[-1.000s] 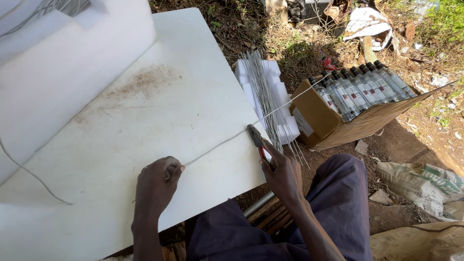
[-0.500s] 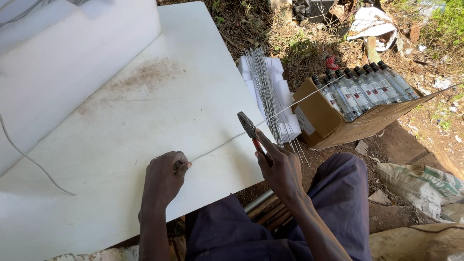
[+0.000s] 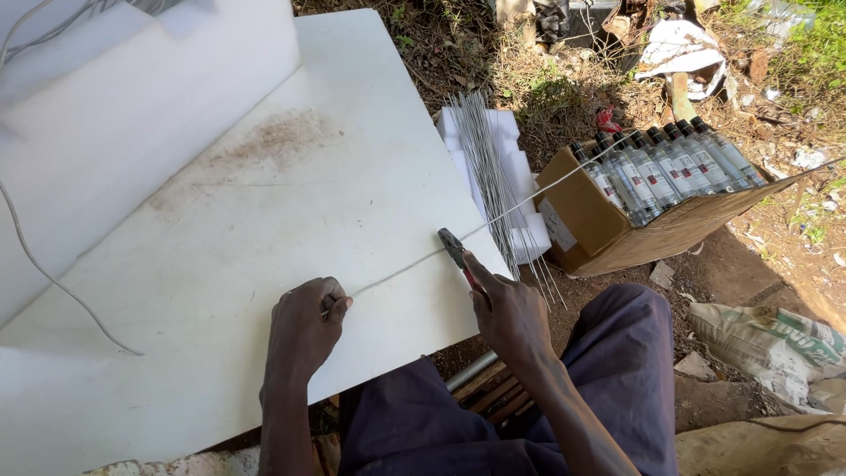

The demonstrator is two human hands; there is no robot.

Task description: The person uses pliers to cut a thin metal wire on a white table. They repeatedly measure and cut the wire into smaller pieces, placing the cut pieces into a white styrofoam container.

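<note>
Our left hand [image 3: 304, 328] pinches the end of a thin wire [image 3: 401, 270] against the white worktop [image 3: 264, 203], while our right hand [image 3: 509, 308] closes around red-handled pliers [image 3: 456, 250] whose jaws bite the wire farther along. Beyond that grip the wire runs on taut towards the carton of bottles [image 3: 617, 207]. We judge it light, stiff and springy, best held near the cut.

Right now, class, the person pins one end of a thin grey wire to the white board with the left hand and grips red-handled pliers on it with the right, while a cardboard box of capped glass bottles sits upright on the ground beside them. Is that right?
Not quite. The cardboard box of capped glass bottles lies tipped on its side, not upright, as the head view shows. The rest holds: the left hand pins the thin grey wire to the white board, and the right hand grips the red-handled pliers on it.
</note>
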